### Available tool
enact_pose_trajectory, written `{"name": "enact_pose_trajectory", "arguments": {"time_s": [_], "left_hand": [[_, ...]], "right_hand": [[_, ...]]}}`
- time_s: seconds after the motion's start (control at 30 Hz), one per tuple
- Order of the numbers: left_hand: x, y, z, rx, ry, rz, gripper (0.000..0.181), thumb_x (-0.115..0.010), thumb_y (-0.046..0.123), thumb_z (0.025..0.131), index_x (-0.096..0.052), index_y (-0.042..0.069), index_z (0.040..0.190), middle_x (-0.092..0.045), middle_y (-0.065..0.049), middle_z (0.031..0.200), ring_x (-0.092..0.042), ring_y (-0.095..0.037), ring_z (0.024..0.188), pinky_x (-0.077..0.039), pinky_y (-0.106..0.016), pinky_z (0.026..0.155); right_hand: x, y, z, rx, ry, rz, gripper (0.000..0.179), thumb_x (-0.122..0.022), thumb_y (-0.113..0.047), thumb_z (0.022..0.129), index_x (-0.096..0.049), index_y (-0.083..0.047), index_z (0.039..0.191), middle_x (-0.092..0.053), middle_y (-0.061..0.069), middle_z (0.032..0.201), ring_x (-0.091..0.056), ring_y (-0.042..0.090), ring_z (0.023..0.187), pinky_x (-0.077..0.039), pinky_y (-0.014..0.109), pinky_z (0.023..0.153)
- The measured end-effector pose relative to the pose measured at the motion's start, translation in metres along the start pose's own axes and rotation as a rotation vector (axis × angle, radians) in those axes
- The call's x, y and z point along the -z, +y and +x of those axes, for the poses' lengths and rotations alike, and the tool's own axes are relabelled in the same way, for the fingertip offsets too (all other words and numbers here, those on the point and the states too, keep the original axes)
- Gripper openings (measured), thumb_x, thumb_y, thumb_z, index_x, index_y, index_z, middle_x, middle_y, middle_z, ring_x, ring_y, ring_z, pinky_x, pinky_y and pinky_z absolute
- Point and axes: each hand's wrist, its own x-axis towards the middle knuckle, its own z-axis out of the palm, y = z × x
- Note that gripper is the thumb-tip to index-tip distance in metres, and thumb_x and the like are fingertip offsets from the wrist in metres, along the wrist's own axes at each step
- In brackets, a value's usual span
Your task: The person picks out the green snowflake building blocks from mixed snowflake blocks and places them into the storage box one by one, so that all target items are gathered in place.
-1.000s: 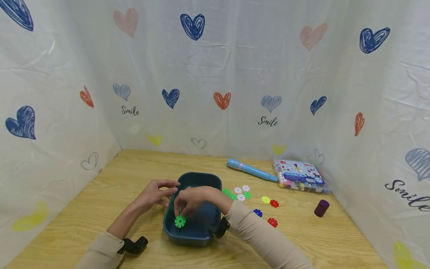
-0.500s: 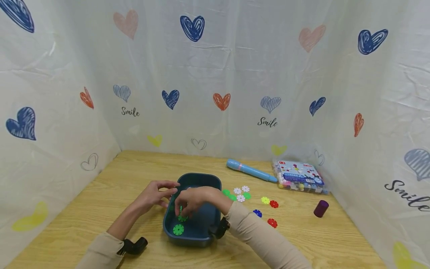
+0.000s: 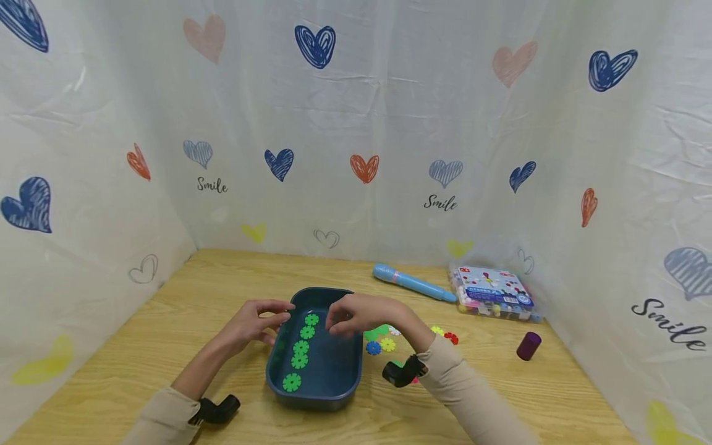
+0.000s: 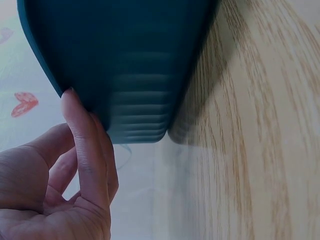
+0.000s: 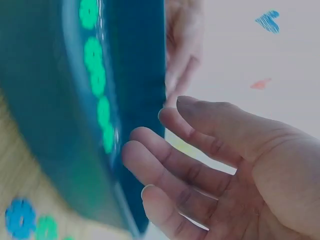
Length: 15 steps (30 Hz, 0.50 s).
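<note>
A dark blue rectangular tub (image 3: pixel 314 403) stands on the wooden table. Along its left inner side, several green snowflake discs (image 3: pixel 300 360) lie in a row. My left hand (image 3: pixel 250 324) is at the tub's left side; in the left wrist view its fairly straight fingertips (image 4: pixel 70 100) touch the outer wall near the rim. Above the tub's right half hovers my right hand (image 3: pixel 364 314), its fingers loosely bent. The right wrist view shows nothing between that thumb and those fingers (image 5: pixel 150 165). My right forearm hides some loose discs on the table.
Right of the tub lie loose snowflake discs, among them a blue one (image 3: pixel 373 348), a yellow one (image 3: pixel 387 345) and a red one (image 3: pixel 451 338). Behind them are a light blue tube (image 3: pixel 414 284) and a clear plastic case (image 3: pixel 495 293). A purple cylinder (image 3: pixel 529 346) stands farther right.
My right hand has let go of a green disc in the tub and moved right and up, uncovering the row of green discs. My left hand has stayed at the tub's side.
</note>
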Motion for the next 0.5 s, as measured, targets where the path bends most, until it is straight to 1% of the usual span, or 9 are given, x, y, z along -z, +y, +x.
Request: {"name": "enact_pose_trajectory", "arguments": {"time_s": [0.07,0.2,0.3,0.37,0.43,0.5], "left_hand": [[0.0,-0.001,0.0,-0.001,0.003,0.0,0.045,-0.064,0.025,0.096,-0.059,-0.001,0.132,-0.058,-0.023,0.126,-0.059,-0.02,0.086,-0.059,-0.028,0.059],[0.0,-0.002,-0.001,-0.01,-0.007,0.002,0.047,-0.064,0.026,0.096,-0.057,-0.003,0.133,-0.057,-0.025,0.129,-0.059,-0.02,0.086,-0.059,-0.028,0.058],[0.0,-0.003,-0.001,-0.011,-0.011,-0.002,0.049,-0.064,0.027,0.096,-0.057,-0.003,0.133,-0.056,-0.025,0.13,-0.059,-0.02,0.086,-0.059,-0.029,0.059],[0.0,-0.002,-0.001,-0.009,-0.008,-0.006,0.049,-0.065,0.027,0.096,-0.057,-0.003,0.133,-0.056,-0.025,0.13,-0.059,-0.02,0.086,-0.059,-0.03,0.059],[0.0,-0.002,-0.001,-0.007,-0.005,-0.009,0.049,-0.065,0.027,0.095,-0.057,-0.002,0.133,-0.057,-0.024,0.129,-0.059,-0.02,0.086,-0.059,-0.03,0.059],[0.0,-0.002,-0.001,-0.007,-0.005,-0.01,0.048,-0.065,0.027,0.095,-0.057,-0.002,0.133,-0.057,-0.023,0.128,-0.059,-0.02,0.086,-0.059,-0.03,0.059]], "right_hand": [[0.003,0.009,-0.013,-0.009,0.02,0.04,0.02,-0.057,-0.02,0.1,-0.066,-0.01,0.114,-0.071,0.011,0.096,-0.07,0.024,0.081,-0.057,0.028,0.071],[0.005,0.028,-0.035,-0.035,0.084,0.096,0.02,-0.056,-0.021,0.101,-0.066,-0.01,0.114,-0.07,0.014,0.101,-0.069,0.032,0.084,-0.058,0.034,0.071],[0.004,0.044,-0.048,-0.052,0.132,0.117,0.02,-0.055,-0.021,0.101,-0.066,-0.009,0.113,-0.071,0.016,0.102,-0.069,0.033,0.083,-0.059,0.036,0.069],[0.002,0.055,-0.056,-0.067,0.154,0.122,0.021,-0.055,-0.02,0.101,-0.066,-0.006,0.112,-0.07,0.019,0.102,-0.069,0.034,0.082,-0.059,0.04,0.069],[-0.002,0.067,-0.062,-0.081,0.181,0.107,0.021,-0.055,-0.019,0.101,-0.066,-0.003,0.11,-0.071,0.02,0.101,-0.07,0.034,0.079,-0.059,0.037,0.068],[-0.006,0.081,-0.068,-0.107,0.215,0.08,0.022,-0.056,-0.018,0.101,-0.066,-0.001,0.109,-0.071,0.02,0.098,-0.07,0.032,0.078,-0.058,0.031,0.067]]}}
